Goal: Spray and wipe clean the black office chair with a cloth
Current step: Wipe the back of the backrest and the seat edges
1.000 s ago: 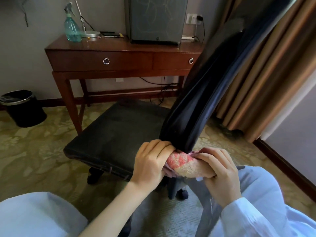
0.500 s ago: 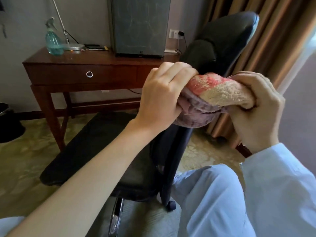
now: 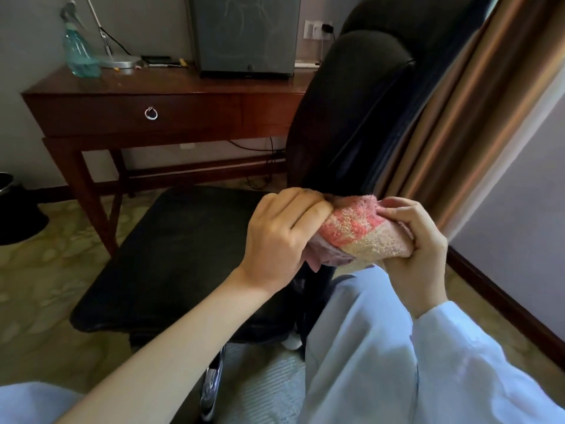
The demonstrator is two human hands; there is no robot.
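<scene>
The black office chair [image 3: 189, 249] stands in front of me, its seat to the left and its backrest [image 3: 360, 111] rising toward the upper right. A pink and cream cloth [image 3: 363, 232] is wrapped around the lower edge of the backrest. My left hand [image 3: 284, 234] grips the cloth's left end, and my right hand [image 3: 419, 240] grips its right end. The teal spray bottle [image 3: 78, 50] stands far off on the desk's left corner.
A dark wooden desk [image 3: 153, 114] with a ring-handled drawer stands behind the chair, carrying a grey box [image 3: 244, 35] and a lamp base [image 3: 119, 61]. A black bin [image 3: 15, 209] sits at left. Brown curtains [image 3: 477, 102] hang at right. My pale blue trouser leg [image 3: 360, 347] is by the chair's base.
Both hands slid the cloth from the backrest's bottom up to near its top, then back down to the lower edge where it is now.
</scene>
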